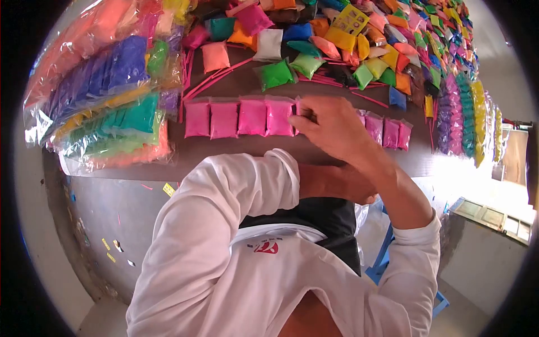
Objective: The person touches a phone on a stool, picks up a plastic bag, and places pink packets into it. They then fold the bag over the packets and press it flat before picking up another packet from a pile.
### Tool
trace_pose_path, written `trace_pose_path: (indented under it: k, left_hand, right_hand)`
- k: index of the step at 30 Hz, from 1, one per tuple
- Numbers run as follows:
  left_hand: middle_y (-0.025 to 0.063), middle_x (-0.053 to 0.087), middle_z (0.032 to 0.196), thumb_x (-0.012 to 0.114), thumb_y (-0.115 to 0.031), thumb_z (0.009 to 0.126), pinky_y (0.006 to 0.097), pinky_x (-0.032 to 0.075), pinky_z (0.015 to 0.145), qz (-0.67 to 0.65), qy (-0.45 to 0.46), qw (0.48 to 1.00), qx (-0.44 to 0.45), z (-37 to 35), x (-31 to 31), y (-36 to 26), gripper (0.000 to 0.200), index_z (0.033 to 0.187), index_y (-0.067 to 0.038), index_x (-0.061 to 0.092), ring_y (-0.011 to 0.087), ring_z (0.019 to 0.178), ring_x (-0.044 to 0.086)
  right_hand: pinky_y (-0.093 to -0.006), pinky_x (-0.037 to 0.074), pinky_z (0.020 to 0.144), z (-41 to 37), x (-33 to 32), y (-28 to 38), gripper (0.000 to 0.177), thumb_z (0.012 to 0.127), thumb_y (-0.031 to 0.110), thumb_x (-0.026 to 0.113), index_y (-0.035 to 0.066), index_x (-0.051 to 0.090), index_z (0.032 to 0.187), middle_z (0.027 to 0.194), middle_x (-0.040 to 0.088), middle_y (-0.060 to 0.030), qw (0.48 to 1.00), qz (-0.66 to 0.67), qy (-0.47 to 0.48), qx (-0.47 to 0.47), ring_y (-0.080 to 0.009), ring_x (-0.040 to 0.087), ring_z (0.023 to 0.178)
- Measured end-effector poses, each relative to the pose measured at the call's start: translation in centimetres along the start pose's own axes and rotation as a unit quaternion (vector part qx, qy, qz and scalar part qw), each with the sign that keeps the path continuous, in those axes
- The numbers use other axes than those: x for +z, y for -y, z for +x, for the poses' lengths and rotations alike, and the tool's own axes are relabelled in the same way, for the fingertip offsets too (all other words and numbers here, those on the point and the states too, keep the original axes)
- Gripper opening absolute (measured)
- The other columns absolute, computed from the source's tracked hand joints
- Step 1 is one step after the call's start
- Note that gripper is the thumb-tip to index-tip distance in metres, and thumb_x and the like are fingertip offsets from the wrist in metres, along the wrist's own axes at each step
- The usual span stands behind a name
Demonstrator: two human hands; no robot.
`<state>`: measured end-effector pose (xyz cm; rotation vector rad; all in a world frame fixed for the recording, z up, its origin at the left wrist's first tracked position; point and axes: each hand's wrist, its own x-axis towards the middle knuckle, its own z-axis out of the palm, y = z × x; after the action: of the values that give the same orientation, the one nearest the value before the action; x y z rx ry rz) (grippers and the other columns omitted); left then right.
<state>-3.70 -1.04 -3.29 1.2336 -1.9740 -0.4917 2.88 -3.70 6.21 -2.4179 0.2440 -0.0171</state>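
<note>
A row of pink packets [252, 117] in clear wrapping lies across the dark table. My right hand [331, 121] is over the middle of the row, fingers curled and pinched at the side edge of one pink packet [279, 117]. It hides the packets beneath it. More pink packets [391, 132] continue the row to the right of my wrist. My left hand [359, 184] lies under my right forearm, near the table's front edge. Its fingers are mostly hidden, and I cannot see whether it holds anything.
Loose packets of many colours [337, 45] are heaped along the back. Bundled packets [120, 67] are stacked at the left, and strips of joined packets [466, 115] hang at the right. Thin pink sticks [219, 76] lie behind the row. A blue stool frame [383, 255] stands below.
</note>
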Motion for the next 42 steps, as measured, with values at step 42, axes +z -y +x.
trace_pose_path:
  k: [42]
  left_hand:
    - [0.0167,0.064,0.078,0.061,-0.019,0.072,0.0450,0.050,0.073,-0.043,0.035,0.998,-0.015,0.9,-1.9,-0.2,0.015,0.072,-0.004,0.064,0.0340,0.079,0.063]
  right_hand:
    - [-0.0469,0.049,0.065,6.9,-5.1,-4.1,0.021,0.087,0.025,0.055,0.005,0.059,0.081,0.074,0.062,-0.0161,0.972,-0.138,-0.167,-0.087,-0.0359,0.062,0.073]
